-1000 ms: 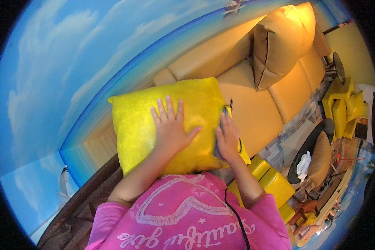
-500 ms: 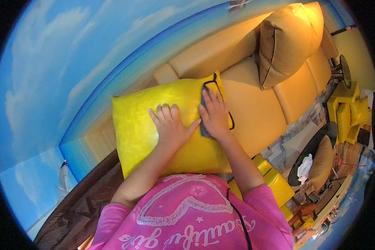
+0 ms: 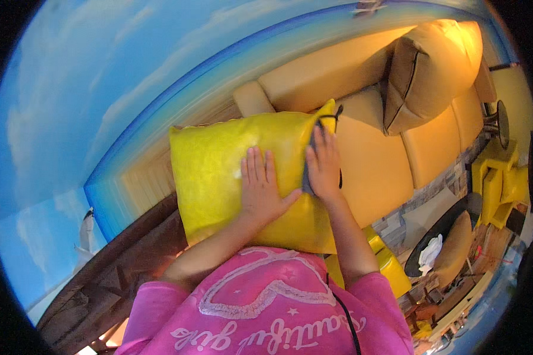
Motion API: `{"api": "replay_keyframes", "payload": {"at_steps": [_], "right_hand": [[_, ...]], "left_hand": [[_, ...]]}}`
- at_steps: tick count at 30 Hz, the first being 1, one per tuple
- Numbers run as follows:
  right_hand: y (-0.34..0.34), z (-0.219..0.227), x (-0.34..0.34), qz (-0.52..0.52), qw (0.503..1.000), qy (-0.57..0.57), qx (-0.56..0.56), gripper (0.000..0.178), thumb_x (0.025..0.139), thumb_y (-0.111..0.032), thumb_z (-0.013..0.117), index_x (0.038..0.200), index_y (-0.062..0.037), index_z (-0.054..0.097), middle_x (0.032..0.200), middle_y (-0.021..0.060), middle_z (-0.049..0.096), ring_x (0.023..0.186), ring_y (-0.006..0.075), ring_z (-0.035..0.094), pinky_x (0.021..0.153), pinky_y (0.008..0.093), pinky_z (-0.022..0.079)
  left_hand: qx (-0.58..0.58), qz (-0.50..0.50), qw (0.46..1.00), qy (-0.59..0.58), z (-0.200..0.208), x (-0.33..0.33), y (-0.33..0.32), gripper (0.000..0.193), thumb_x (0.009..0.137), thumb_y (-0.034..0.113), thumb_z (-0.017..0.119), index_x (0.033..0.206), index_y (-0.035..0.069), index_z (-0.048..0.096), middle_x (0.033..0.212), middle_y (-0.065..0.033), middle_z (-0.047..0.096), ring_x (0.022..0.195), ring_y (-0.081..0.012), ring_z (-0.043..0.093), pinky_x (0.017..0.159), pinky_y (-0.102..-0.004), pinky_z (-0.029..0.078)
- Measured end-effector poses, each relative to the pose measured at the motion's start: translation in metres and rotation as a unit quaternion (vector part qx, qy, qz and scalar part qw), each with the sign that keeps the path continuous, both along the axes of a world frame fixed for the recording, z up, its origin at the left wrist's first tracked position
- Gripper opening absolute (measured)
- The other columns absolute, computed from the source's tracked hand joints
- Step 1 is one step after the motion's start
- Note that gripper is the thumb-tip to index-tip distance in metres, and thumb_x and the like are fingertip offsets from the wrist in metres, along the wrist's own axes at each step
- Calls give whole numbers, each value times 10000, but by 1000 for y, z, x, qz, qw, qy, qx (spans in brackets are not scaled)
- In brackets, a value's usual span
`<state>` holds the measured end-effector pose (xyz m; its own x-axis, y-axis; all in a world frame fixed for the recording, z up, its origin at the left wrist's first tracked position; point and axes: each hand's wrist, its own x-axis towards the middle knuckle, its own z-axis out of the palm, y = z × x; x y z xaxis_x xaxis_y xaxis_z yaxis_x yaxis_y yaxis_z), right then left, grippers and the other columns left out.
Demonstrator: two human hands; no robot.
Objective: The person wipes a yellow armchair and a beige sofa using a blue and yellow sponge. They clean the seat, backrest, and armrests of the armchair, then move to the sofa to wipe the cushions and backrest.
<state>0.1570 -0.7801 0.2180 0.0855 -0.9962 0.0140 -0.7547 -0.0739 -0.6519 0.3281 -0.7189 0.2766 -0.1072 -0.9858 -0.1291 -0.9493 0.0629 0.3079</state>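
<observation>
A shiny yellow cushion (image 3: 210, 165) lies in front of me, reaching over the end of a tan sofa (image 3: 367, 171). My left hand (image 3: 262, 186) rests flat on its middle, fingers straight and thumb pointing right. Near the cushion's right end, my right hand (image 3: 324, 168) is spread over a dark grey strip of cloth (image 3: 306, 177), which it partly covers. Its fingers are stretched out, pressing the cloth to the cushion. Black edging (image 3: 338, 112) shows at that end, beside the right fingertips.
A large brown cushion (image 3: 426, 77) stands farther along the sofa. To the right are a dark oval table (image 3: 417, 260) with a crumpled white cloth (image 3: 430, 254), a tan cushion (image 3: 454, 248) and yellow seats (image 3: 391, 269). Dark brown upholstery (image 3: 124, 266) lies at left, below a painted wall (image 3: 59, 118).
The view has shifted, so the cushion and sofa sit slightly farther right. My left hand has slid rightward over the cushion, its fingers straighter and closer together. My right hand stays on the grey cloth.
</observation>
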Motion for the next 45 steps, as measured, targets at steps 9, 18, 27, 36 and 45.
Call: {"api": "replay_keyframes", "payload": {"at_steps": [9, 18, 27, 36, 45], "right_hand": [[-69, 31, 55, 245, 960, 133, -24, 535, 991, -419, 493, 1454, -152, 517, 1480, 136, 518, 1423, 331, 406, 1182, 538, 253], [-71, 15, 200, 362, 930, 66, 21, 592, 992, -456, 474, 1466, -102, 493, 1486, 148, 508, 1385, 350, 446, 1155, 511, 314], [-124, 34, 101, 295, 913, 209, 188, 583, 967, -584, 455, 1423, -241, 574, 1477, 82, 544, 1375, 316, 474, 1128, 520, 342], [-61, 14, 10, 60, 984, 122, 115, 524, 1012, -435, 473, 1481, -203, 504, 1582, 123, 403, 1480, 366, 307, 1219, 573, 133], [-30, -50, -42, -117, 957, -175, 202, 696, 1048, -423, 435, 1558, 22, 274, 1595, 268, 305, 1475, 390, 306, 1219, 410, 235]], "left_hand": [[26, 6, 999, 31, 1, 6, -2, 1143, 844, 720, 560, 1532, -119, 203, 1587, -371, 181, 1503, -505, 123, 1224, -598, 78], [81, 36, 995, 48, -32, -24, -1, 993, 947, 626, 453, 1571, -78, 137, 1632, -310, 130, 1523, -463, 91, 1241, -554, 67], [39, -19, 994, 100, -1, 8, -36, 1051, 700, 730, 691, 1332, -93, 524, 1381, -300, 435, 1334, -481, 350, 1160, -624, 198], [39, -9, 998, 51, -6, 2, -43, 1191, 723, 786, 646, 1561, 11, 305, 1633, -317, 112, 1504, -535, 44, 1205, -645, 36], [9, -36, 999, -9, -15, -4, -52, 1052, 818, 737, 595, 1518, -16, 367, 1572, -342, 262, 1501, -469, 173, 1213, -621, 90]]}}
